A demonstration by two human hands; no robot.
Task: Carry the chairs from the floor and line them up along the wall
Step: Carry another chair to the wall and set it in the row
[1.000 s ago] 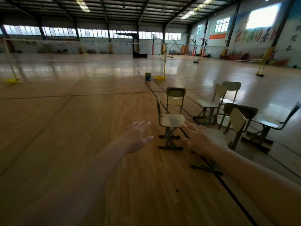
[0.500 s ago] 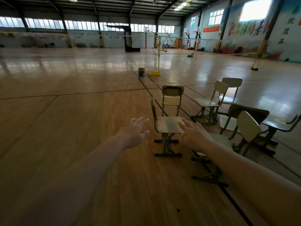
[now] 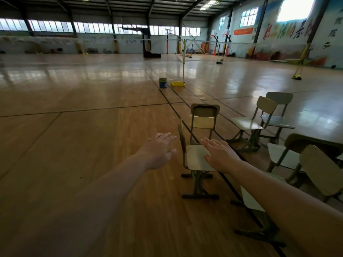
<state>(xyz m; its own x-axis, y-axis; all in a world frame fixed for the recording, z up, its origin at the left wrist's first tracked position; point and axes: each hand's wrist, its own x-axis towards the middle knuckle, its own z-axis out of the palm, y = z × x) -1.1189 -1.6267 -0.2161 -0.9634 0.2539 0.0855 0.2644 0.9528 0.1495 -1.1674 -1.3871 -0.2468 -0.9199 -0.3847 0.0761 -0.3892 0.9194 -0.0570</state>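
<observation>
On the gym floor, both hands, left hand (image 3: 159, 152) and right hand (image 3: 220, 156), reach spread and empty toward the nearest chair (image 3: 199, 158), likely needing a grip on backrest and seat.

Wooden gym floor (image 3: 78, 145) with dark court lines. Blue can (image 3: 163, 82) stands just beside yellow net-post base (image 3: 178, 83). Basketball hoops (image 3: 225, 32) stand near far wall.

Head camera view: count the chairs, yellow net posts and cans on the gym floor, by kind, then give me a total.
Chairs: 6 (the right edge may cut off another)
Yellow net posts: 2
Blue can: 1
Total: 9
</observation>
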